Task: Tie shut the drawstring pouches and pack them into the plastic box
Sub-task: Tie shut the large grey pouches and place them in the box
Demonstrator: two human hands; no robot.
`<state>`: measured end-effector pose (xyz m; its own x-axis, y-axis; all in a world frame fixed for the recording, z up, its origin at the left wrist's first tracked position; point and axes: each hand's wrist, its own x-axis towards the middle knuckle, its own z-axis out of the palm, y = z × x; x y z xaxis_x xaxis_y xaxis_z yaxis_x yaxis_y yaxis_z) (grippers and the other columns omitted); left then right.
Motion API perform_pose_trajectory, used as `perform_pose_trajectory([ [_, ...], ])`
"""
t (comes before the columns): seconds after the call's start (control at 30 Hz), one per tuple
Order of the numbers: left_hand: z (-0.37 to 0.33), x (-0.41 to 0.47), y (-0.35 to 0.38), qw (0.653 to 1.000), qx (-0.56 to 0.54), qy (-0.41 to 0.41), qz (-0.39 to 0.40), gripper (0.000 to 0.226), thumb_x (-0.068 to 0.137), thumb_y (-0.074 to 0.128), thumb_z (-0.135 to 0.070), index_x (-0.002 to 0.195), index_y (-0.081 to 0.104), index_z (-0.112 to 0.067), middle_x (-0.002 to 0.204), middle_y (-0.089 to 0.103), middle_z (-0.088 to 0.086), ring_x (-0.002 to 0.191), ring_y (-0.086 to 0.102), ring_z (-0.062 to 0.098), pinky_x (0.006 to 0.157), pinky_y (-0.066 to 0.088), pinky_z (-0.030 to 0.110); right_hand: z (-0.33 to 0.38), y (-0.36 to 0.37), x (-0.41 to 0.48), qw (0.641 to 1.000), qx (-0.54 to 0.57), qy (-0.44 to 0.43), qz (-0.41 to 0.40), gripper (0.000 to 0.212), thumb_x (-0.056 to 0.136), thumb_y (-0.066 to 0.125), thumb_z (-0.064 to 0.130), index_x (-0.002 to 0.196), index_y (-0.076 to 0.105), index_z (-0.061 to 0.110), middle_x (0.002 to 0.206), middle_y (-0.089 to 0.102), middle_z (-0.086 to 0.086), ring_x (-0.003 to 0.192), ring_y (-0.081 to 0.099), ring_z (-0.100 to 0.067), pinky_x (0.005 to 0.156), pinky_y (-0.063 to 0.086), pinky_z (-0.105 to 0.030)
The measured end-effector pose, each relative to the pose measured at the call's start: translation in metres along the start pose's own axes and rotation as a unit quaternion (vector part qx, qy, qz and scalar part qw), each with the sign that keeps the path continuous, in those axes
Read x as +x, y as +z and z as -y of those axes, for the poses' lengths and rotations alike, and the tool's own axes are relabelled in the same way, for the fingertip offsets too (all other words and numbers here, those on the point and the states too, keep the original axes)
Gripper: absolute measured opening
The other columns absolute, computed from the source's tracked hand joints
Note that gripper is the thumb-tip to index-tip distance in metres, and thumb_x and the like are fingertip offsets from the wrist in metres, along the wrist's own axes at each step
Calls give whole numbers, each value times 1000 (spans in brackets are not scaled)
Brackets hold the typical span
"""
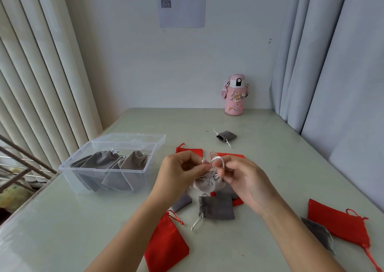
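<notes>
Pale green desk against a white wall, and right at centre frame both hands are up over it with a grey pouch between them, its mouth gathered tight and facing the camera. The left hand has its fingers curled, pinching one end of the white cord. The right hand pinches the same cord, which arcs in a loop over its fingertips.

Just below the hands a flat grey pouch lies on the desk with its cord trailing toward the bottom. Two red pouches peek out just beyond the hands. Bottom centre, a large red pouch; at the lower right, another red one partly covering a grey one.

Left of the hands sits the clear plastic box, lid open behind it, several grey pouches already inside. Further back, a lone grey pouch lies apart, and a pink bottle stands upright by the wall. Curtains hang at both sides; a sheet with a QR code is stuck up top.
</notes>
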<state>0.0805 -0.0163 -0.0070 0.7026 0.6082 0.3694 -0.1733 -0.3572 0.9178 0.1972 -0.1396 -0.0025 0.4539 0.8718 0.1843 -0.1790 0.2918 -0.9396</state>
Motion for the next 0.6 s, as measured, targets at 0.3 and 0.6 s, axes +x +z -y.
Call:
perform_pose_trajectory([
  [0.3, 4, -5, 8, 988, 101, 92, -77, 17, 77, 76, -10, 70, 66, -23, 66, 68, -8, 59, 59, 0, 60, 47, 15, -1, 8, -5, 992, -127, -3, -21, 39, 76, 65, 23, 115, 63, 17, 59, 64, -7, 48, 51, -12, 51, 44, -18],
  [0.6, 0, -5, 13, 997, -47, 50, -32, 7, 81, 70, -15, 74, 69, -16, 70, 70, 4, 63, 60, 11, 61, 48, 20, -4, 9, -6, 952, -265, -132, -76, 35, 84, 67, 15, 82, 73, 49, 89, 75, 7, 85, 68, -17, 82, 50, -24],
])
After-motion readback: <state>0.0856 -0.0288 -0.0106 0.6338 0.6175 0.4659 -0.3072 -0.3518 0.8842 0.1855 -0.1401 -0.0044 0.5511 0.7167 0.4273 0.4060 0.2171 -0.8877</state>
